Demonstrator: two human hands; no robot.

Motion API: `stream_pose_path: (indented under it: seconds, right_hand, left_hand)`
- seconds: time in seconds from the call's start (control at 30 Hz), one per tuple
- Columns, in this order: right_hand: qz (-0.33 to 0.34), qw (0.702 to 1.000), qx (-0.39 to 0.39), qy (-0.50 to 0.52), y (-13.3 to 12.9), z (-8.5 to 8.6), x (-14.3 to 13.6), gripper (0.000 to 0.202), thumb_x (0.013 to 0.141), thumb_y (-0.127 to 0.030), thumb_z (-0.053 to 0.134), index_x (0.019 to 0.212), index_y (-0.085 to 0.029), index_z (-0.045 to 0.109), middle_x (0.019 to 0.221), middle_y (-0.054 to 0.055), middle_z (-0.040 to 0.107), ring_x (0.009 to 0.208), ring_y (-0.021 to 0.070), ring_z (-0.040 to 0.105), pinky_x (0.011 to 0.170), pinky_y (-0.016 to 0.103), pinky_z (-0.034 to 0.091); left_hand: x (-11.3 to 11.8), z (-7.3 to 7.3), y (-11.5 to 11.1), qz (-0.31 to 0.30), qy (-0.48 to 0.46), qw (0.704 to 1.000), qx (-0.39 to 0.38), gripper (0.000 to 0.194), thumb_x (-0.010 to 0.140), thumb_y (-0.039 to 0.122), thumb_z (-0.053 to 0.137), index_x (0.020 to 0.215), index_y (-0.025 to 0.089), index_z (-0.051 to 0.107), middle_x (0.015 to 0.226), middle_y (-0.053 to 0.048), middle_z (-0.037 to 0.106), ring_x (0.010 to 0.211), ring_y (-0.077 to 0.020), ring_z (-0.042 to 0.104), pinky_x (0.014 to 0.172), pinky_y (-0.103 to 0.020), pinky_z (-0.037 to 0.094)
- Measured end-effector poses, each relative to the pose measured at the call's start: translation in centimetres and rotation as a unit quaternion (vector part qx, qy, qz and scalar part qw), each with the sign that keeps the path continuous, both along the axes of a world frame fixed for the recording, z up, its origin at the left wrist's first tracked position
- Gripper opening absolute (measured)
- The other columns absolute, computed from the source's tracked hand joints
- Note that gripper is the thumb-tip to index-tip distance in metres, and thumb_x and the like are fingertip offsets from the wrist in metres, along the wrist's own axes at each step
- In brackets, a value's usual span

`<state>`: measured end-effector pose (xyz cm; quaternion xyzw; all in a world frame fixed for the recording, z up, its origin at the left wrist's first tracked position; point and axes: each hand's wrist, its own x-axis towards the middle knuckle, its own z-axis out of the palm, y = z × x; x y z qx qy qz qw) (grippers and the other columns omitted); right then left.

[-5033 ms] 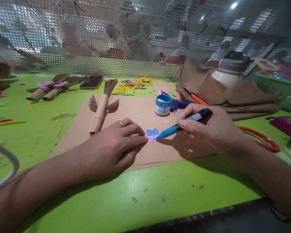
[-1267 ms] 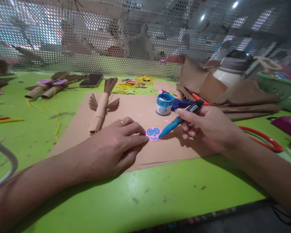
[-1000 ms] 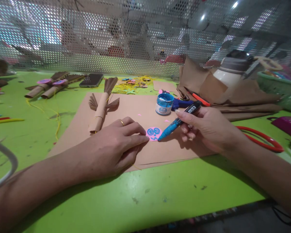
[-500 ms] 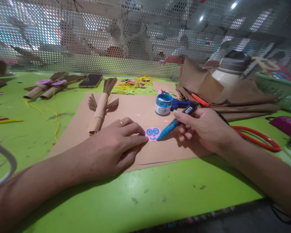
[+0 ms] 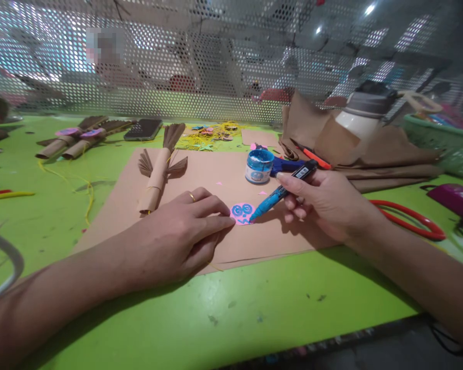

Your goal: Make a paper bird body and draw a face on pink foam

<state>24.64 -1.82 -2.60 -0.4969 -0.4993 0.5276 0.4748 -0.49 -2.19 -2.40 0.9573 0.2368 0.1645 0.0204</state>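
In my right hand (image 5: 318, 200) is a blue marker (image 5: 272, 202), gripped between thumb and fingers. Its tip touches the lower right of a small pink paper piece (image 5: 248, 215) that bears two blue spiral eyes, a dot and a wavy mouth line. My left hand (image 5: 191, 228), a ring on one finger, lies flat with its fingertips on the left edge of that pink piece. Under both hands is a brown paper sheet (image 5: 200, 172). An open jar of blue paint (image 5: 260, 167) stands just beyond the marker. A rolled brown paper figure (image 5: 157, 177) with fan-folded parts lies left of it.
Two similar paper rolls (image 5: 77, 146) and a phone (image 5: 143, 129) lie at the back left. Yellow string scraps (image 5: 216, 131) lie by the perforated screen (image 5: 146, 67). To the right are folded brown paper (image 5: 393, 149), a white bottle (image 5: 360, 121), a green basket (image 5: 443, 141) and a red ring-shaped handle (image 5: 416, 221).
The blue mouth line on the pink paper now shows a fuller zigzag toward the marker tip. Both hands stay nearly in place. Beyond the screen, a person has shifted left.
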Motion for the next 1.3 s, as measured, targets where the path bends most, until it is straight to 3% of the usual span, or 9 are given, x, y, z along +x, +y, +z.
stream_pose_path:
  seconds: [1.3]
  right_hand:
    - [-0.007, 0.999, 0.029, -0.043, 0.22, -0.5, 0.04, 0.036, 0.073, -0.045, 0.076, 0.056, -0.017, 0.058, 0.048, -0.001, 0.058, 0.04, 0.0093, 0.053, 0.038, 0.021, 0.04]
  left_hand:
    - [0.09, 0.01, -0.01, 0.004, 0.004, 1.0, 0.01, 0.026, 0.092, 0.017, 0.047, 0.108, 0.017, 0.067, 0.104, -0.008, 0.065, 0.092, -0.0199, 0.055, 0.084, -0.035, 0.046]
